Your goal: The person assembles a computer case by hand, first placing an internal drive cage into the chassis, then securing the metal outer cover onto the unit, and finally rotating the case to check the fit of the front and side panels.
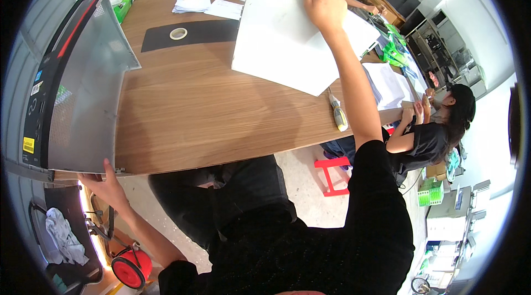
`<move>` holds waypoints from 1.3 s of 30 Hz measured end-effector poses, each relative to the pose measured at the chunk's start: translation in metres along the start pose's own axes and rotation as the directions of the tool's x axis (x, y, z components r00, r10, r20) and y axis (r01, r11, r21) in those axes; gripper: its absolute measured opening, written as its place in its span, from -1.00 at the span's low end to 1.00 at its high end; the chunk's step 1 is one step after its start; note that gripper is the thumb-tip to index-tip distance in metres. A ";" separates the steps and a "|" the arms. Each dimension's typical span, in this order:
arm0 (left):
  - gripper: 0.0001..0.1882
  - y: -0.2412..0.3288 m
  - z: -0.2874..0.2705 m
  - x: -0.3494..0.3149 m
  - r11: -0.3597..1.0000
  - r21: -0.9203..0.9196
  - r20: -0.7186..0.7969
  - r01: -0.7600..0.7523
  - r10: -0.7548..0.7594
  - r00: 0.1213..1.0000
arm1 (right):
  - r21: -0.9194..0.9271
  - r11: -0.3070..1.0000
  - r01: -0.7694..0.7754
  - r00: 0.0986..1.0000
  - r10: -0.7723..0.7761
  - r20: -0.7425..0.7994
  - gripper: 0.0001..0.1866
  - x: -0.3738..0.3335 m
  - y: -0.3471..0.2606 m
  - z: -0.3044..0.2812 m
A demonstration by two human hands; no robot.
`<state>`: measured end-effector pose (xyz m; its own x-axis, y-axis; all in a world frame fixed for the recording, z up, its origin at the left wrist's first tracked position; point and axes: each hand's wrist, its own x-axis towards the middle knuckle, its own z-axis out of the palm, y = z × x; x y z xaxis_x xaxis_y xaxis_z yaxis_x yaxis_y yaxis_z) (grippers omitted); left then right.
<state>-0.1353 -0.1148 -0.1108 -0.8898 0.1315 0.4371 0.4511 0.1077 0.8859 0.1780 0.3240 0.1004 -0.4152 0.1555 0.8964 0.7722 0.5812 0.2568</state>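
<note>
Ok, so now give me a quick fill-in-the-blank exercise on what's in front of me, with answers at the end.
1. The right hand holds the ____ panel.
2. The computer case is touched by the ____ hand.
3. The stool is coloured ____.

Missing words: white; left; red.

The panel point(282, 40) is white, the tabletop point(210, 107) wood-grained brown.

Wood-grain table point(182, 123) commanding the middle, speckled pale floor point(300, 184) showing past its near edge, a red stool point(332, 162) right there beside it! Grey slatted wall point(29, 46) left of the table; off its right, shelves point(429, 37) and a white wall point(489, 24).
</note>
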 end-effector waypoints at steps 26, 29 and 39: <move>-0.34 -0.019 0.011 0.000 0.980 0.122 -0.130 -0.156 0.172 0.976 | 0.702 -0.407 -0.585 0.345 0.658 0.669 -0.51 -0.150 0.148 -0.012; -0.34 -0.021 0.012 -0.001 0.979 0.126 -0.121 -0.161 0.176 0.977 | 0.753 -0.399 -0.524 0.338 0.714 0.613 -0.48 -0.159 0.142 -0.004; -0.34 -0.022 0.010 -0.001 0.968 0.174 -0.146 -0.179 0.205 0.968 | 0.783 -0.430 -0.450 0.219 0.796 0.564 -0.41 -0.130 0.004 -0.062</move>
<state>-0.1433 -0.1075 -0.1323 -0.7786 0.0058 0.6275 0.6084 0.2523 0.7525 0.2646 0.2567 0.0073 0.2527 0.9472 0.1973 -0.5216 0.3051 -0.7967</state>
